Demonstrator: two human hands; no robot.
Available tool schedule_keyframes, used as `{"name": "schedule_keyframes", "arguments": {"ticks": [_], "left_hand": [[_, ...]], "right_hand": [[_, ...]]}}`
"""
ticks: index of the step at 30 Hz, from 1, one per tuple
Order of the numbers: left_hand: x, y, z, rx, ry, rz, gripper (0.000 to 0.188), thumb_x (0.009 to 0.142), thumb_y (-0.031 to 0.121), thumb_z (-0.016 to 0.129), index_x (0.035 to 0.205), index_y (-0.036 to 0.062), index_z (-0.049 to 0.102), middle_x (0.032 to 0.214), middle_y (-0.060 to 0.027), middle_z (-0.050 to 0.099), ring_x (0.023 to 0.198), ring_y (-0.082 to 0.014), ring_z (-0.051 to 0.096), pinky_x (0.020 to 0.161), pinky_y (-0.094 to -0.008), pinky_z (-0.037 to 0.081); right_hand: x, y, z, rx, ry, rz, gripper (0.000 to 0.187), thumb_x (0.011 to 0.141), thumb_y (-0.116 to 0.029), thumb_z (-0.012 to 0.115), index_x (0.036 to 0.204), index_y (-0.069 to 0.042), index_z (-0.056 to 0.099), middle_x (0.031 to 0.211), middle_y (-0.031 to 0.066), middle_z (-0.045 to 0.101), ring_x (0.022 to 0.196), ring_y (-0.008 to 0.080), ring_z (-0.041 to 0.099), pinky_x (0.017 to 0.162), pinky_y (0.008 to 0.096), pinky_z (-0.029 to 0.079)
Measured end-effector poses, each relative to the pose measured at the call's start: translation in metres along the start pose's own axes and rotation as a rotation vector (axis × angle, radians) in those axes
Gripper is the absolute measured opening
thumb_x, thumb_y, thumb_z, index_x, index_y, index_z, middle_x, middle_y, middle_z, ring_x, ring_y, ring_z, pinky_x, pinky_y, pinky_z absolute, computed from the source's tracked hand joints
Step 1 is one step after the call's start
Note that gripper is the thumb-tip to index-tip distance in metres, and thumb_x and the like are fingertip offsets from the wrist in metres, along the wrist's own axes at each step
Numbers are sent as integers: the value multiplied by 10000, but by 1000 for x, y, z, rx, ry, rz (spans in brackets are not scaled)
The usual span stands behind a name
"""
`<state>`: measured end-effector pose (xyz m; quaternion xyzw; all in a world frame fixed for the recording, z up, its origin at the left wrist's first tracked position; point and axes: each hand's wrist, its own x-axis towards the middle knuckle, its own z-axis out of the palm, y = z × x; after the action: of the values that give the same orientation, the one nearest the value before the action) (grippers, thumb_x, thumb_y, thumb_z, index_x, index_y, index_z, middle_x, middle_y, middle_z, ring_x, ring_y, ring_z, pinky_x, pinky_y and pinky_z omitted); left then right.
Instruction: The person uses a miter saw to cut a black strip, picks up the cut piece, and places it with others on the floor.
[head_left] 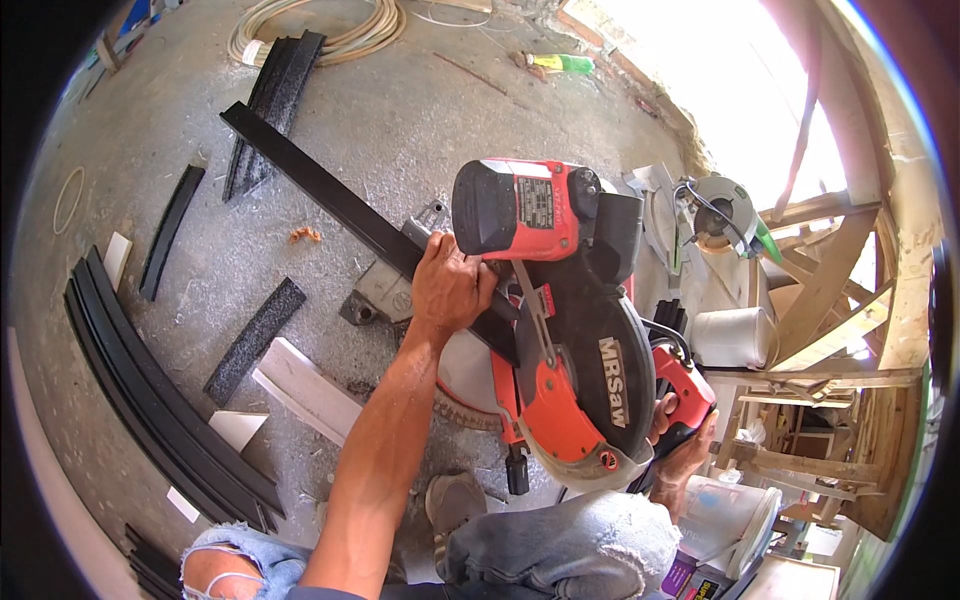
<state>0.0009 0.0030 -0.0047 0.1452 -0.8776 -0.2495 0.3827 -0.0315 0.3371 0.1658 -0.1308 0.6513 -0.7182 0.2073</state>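
A red and black mitre saw [590, 370] stands on the floor in front of me. Across its base, against the fence, lies a long black profile strip [320, 190], which sticks out toward the far left. My left hand [447, 285] is closed over the strip beside the motor housing, holding it down. The saw's red and black handle [688, 392] is in the grip of my right hand [682, 458], partly hidden by the handle and the blade guard. The guard covers the blade, so I cannot see whether it touches the strip.
Long black profiles [150, 385] lie at the left, with short black offcuts [255, 340] and a white strip [303, 388] nearer. A coiled hose [320, 30] and green bottle [565, 63] lie far off. At right are another saw [718, 215], a white bucket [733, 338] and wooden framing [850, 290].
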Motion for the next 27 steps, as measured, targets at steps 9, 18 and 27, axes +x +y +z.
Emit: {"name": "schedule_keyframes", "arguments": {"ticks": [9,18,27], "left_hand": [[-2,-5,0,44,-59,5,234,869,166,551,1003,27,682,857,-207,685,995,-386,599,1037,-489,349],[-3,-4,-2,21,-60,-13,229,865,166,552,992,24,679,830,-217,680,981,-405,599,1044,-498,349],[0,-1,-1,17,-26,-9,224,853,172,552,904,0,686,827,-220,678,975,-391,595,1045,-483,363]], "right_hand": [[2,-2,1,-3,8,-6,671,976,-670,327,969,-30,531,667,58,495,527,166,470,534,316,410],[2,0,0,35,15,12,685,964,-687,350,969,-28,535,666,57,502,523,163,478,528,311,421],[1,-9,19,-25,131,-19,704,951,-706,367,974,-23,538,669,59,511,523,170,492,522,310,428]]}}
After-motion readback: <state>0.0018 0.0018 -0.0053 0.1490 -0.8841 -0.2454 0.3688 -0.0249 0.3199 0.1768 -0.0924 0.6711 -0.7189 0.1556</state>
